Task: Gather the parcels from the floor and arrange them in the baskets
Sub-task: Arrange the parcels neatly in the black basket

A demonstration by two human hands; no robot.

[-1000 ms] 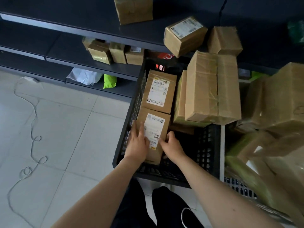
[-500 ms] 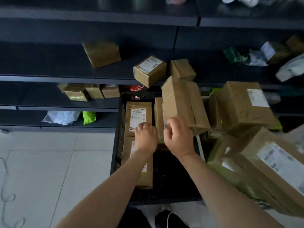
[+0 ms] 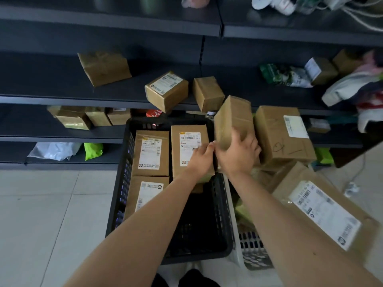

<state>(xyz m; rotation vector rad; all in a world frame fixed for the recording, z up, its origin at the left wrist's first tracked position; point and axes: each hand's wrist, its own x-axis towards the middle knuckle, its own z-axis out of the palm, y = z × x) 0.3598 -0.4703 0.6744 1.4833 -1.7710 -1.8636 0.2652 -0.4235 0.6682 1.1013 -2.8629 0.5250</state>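
A black plastic basket (image 3: 122, 183) stands on the floor before me. Inside lie three flat labelled cardboard parcels: one at the back left (image 3: 150, 153), one in front of it (image 3: 145, 193), one at the back middle (image 3: 189, 146). My right hand (image 3: 238, 156) grips a plain upright cardboard box (image 3: 233, 121) at the basket's back right corner. My left hand (image 3: 200, 160) rests on the middle parcel, fingers touching the held box's lower edge. A white basket (image 3: 248, 245) to the right is piled with larger parcels (image 3: 281, 133).
Dark shelving (image 3: 103, 98) runs behind the baskets, carrying loose boxes (image 3: 166, 91), bags and clothing (image 3: 352, 88). A big labelled parcel (image 3: 323, 210) leans over the white basket. Pale floor tiles (image 3: 51, 214) lie to the left.
My hands left the front-left parcel and rose to the back of the basket. The right hand has taken the large plain box and tipped it upright; a labelled parcel now shows beneath.
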